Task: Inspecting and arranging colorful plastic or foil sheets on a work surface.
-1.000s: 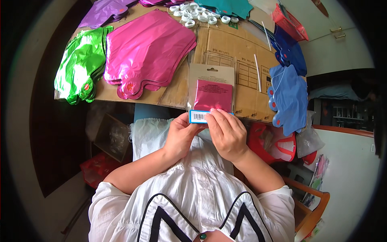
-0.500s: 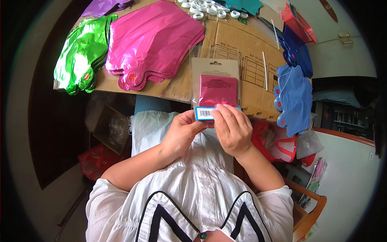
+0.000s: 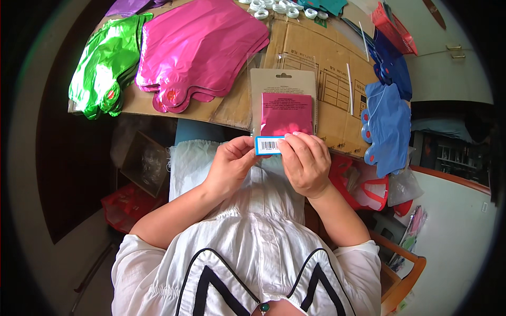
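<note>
In front of my body, at the table's near edge, lies a flat package with a brown card back (image 3: 284, 80) and a hang hole at its top. Folded pink foil (image 3: 286, 113) with dark print shows in its middle. Along its lower edge is a blue-rimmed white barcode strip (image 3: 268, 146). My left hand (image 3: 229, 163) pinches the strip's left end between thumb and fingers. The strip's right end is under the fingers of my right hand (image 3: 307, 164), which are closed on it and hide that part.
Pink foil balloons (image 3: 203, 47) and green ones (image 3: 105, 63) lie stacked on the cardboard-covered table (image 3: 300, 42). Blue balloons (image 3: 387, 129) hang over its right edge. White ribbon rolls (image 3: 276, 8) and a red basket (image 3: 392, 29) are farther back. A wooden chair (image 3: 406, 279) stands lower right.
The package and both hands sit slightly higher in view. My left hand has shifted a little left, and the blue rim above my right fingers no longer shows.
</note>
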